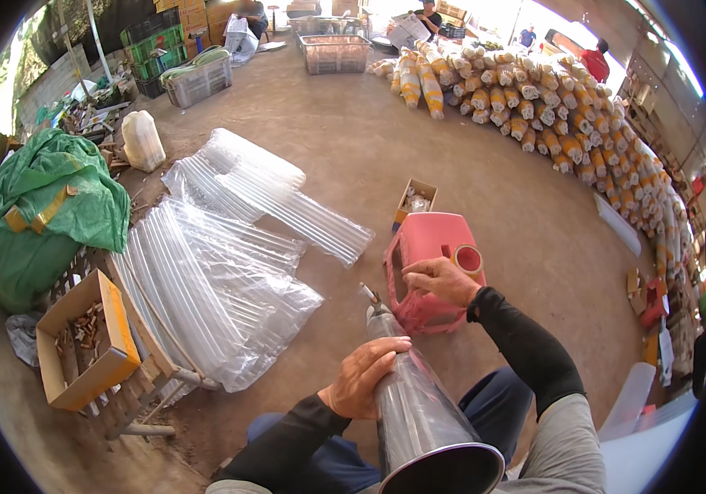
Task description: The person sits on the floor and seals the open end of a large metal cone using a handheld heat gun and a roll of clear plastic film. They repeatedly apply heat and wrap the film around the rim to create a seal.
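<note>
My left hand (367,375) lies palm-down across the upper side of a metal cone (420,403), fingers closed partway around its smooth, glossy wall. The cone slants away between my knees: wide rimmed mouth toward me, narrow end outward, with a thin rod (368,292) projecting from the tip. My right hand (443,281) is half open, fingers loosely bent, over the near right edge of a red molded-plastic stool (423,235). A tape roll (457,254) sits at that edge, just beside the knuckles; contact cannot be determined.

Beyond the stool's far edge, a small cardboard box (399,217) stands on the smooth brown floor (345,148). To the left lie ribbed, transparent plastic sleeves (197,272). An open carton (114,362) of small brown pieces rests on a slatted wooden chair (155,370). At the far right, yellow-and-white wrapped bundles (534,99) are stacked.
</note>
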`<state>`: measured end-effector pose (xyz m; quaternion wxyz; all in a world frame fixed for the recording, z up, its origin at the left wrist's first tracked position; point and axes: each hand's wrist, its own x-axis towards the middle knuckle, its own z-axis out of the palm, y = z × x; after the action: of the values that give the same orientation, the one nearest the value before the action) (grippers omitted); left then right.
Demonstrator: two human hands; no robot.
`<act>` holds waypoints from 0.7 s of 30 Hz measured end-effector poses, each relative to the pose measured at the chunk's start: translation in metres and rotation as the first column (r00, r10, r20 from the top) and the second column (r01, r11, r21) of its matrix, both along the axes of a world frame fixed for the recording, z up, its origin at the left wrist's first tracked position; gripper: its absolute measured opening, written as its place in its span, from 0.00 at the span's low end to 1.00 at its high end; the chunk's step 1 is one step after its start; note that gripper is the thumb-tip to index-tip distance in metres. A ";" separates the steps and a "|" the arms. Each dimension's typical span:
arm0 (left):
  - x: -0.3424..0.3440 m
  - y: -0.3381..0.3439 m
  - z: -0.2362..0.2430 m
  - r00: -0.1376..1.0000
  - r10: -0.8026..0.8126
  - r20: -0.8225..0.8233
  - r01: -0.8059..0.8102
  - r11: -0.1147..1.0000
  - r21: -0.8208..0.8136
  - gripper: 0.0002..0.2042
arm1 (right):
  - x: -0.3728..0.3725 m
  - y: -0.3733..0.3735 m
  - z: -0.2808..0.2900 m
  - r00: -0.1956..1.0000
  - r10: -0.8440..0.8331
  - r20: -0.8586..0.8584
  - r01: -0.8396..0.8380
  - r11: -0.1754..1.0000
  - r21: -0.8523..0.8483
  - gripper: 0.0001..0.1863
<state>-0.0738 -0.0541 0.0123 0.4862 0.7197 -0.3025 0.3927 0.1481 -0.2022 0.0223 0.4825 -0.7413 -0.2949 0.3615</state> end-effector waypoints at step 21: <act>0.001 -0.007 -0.018 0.998 0.016 -0.064 -0.018 0.999 -0.033 0.36 | 0.106 0.082 0.176 0.784 -0.193 0.589 0.314 0.943 -0.109 0.39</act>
<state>-0.0728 -0.0608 -0.0058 0.5042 0.7262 -0.2739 0.3786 0.2538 -0.1202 0.1980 0.3387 -0.8930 -0.2847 0.0823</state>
